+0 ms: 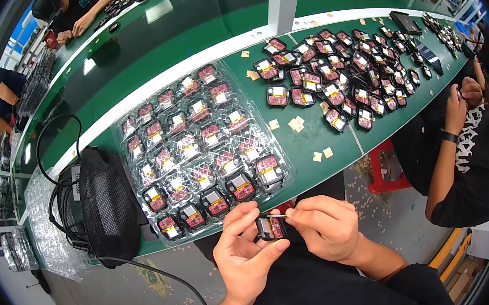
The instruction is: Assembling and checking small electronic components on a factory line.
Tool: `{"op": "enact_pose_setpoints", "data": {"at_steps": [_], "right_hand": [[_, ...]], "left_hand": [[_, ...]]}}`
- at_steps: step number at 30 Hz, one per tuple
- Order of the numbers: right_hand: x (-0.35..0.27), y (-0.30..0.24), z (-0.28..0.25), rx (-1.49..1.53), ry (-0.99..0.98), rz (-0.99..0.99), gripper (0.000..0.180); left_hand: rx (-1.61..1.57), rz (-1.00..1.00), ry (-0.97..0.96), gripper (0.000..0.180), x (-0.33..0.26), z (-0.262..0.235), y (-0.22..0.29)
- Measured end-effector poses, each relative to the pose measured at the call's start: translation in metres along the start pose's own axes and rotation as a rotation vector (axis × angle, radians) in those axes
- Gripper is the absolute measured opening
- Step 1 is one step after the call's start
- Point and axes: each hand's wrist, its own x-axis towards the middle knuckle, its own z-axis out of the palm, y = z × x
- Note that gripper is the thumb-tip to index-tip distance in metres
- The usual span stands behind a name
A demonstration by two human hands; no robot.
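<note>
Near the table's front edge, my left hand (238,260) holds a small black device housing (270,228) between thumb and fingers. Its open side shows a red circuit board and a silvery part. My right hand (327,230) pinches a thin metal tool (277,216), whose tip reaches the housing's upper edge; its exact kind is hard to make out. Just beyond my hands lies a clear plastic tray (277,144) with rows of similar housings in its pockets, many with yellow tape across them.
Loose housings (333,92) are heaped on the green table (309,145) at right, among small beige paper bits (296,124). At left stand a black mesh bag (106,197), a black cable (177,278) and stacked clear trays (52,223). A co-worker (464,147) sits at right, beside a red stool (386,167).
</note>
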Motion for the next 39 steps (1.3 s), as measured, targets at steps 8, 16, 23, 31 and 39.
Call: {"op": "enact_pose_setpoints", "data": {"at_steps": [8, 16, 23, 31, 39], "right_hand": [[0.000, -0.004, 0.002, 0.012, 0.018, 0.021, 0.022], [-0.001, 0.001, 0.003, -0.081, 0.014, -0.069, 0.023], [-0.004, 0.002, 0.000, -0.157, -0.036, -0.123, 0.025], [0.003, -0.002, -0.008, 0.367, -0.159, 0.254, 0.019], [-0.005, -0.010, 0.003, 1.233, -0.251, 0.772, 0.023]], "left_hand": [[-0.003, 0.025, 0.007, 0.061, -0.002, 0.002, -0.002], [0.032, 0.041, 0.004, 0.063, -0.002, 0.000, -0.002], [0.014, 0.031, -0.001, 0.063, -0.003, -0.001, -0.001], [-0.106, 0.001, 0.053, 0.071, -0.007, -0.004, 0.000], [-0.062, 0.161, -0.129, 0.065, -0.003, -0.016, -0.005]]}}
